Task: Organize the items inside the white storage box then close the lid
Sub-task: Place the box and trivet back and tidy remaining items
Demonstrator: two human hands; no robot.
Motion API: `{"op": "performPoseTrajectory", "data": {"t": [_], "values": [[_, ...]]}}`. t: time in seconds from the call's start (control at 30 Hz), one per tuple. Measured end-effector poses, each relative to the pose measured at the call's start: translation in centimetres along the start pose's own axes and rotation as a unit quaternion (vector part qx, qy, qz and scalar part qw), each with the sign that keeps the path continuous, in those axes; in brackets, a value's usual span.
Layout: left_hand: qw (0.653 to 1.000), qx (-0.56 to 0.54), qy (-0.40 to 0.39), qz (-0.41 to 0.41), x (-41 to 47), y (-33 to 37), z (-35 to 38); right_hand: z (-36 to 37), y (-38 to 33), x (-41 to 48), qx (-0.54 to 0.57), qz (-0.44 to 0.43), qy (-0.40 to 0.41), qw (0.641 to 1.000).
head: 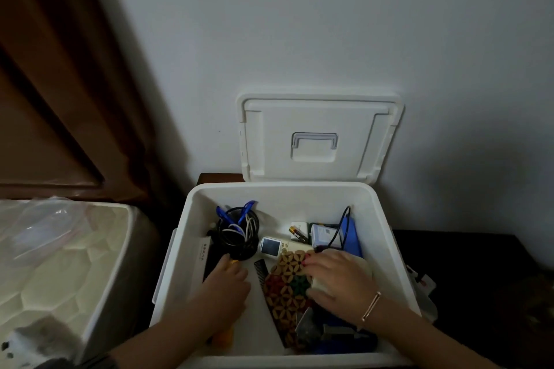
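Observation:
The white storage box point(389, 252) stands open, and its lid point(317, 117) leans upright against the wall behind it. My left hand point(224, 284) reaches into the left half and grips an orange-yellow object point(223, 335), whose yellow tip shows at my fingertips. My right hand point(338, 278) lies over a patterned wooden trivet point(284, 293) and holds a white rounded object point(318, 284) between thumb and fingers. A black mesh pen holder point(238, 234) with blue pens and cables stands at the back left. A white device with a screen point(270, 246), batteries point(297, 234) and a black comb point(261, 268) lie in the middle.
A blue item with a black cable point(349, 237) leans in the back right corner of the box. A slim white carton point(204, 255) stands along the left wall. A quilted mattress under plastic point(60, 263) is to the left. A dark tabletop point(467, 263) extends right.

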State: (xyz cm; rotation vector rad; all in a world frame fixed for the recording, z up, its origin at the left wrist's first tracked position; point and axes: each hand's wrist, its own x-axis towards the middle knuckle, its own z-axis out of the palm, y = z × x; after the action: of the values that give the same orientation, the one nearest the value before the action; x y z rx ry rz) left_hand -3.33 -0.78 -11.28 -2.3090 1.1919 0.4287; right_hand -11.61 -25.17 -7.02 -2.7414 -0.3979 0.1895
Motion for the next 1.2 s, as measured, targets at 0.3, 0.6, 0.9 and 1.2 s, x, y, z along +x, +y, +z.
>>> {"op": "performPoseTrajectory", "data": {"t": [0.3, 0.6, 0.9, 1.2], "values": [[0.845, -0.514, 0.039, -0.143, 4.8, 2.5, -2.1, 2.3, -0.1, 1.3, -0.253, -0.050, -0.250, 0.933], [0.675, -0.714, -0.040, -0.182, 6.5, 3.4, -2.7, -0.1, -0.6, -0.3, -0.268, -0.066, -0.200, 0.940], [0.691, -0.710, -0.081, -0.104, 6.5, 5.1, -3.1, 0.2, 0.4, -1.1, -0.172, -0.007, -0.223, 0.959], [0.555, -0.811, -0.145, -0.114, 7.4, 5.4, -3.5, 0.8, 1.9, -1.4, -0.122, -0.007, -0.249, 0.961]]}}
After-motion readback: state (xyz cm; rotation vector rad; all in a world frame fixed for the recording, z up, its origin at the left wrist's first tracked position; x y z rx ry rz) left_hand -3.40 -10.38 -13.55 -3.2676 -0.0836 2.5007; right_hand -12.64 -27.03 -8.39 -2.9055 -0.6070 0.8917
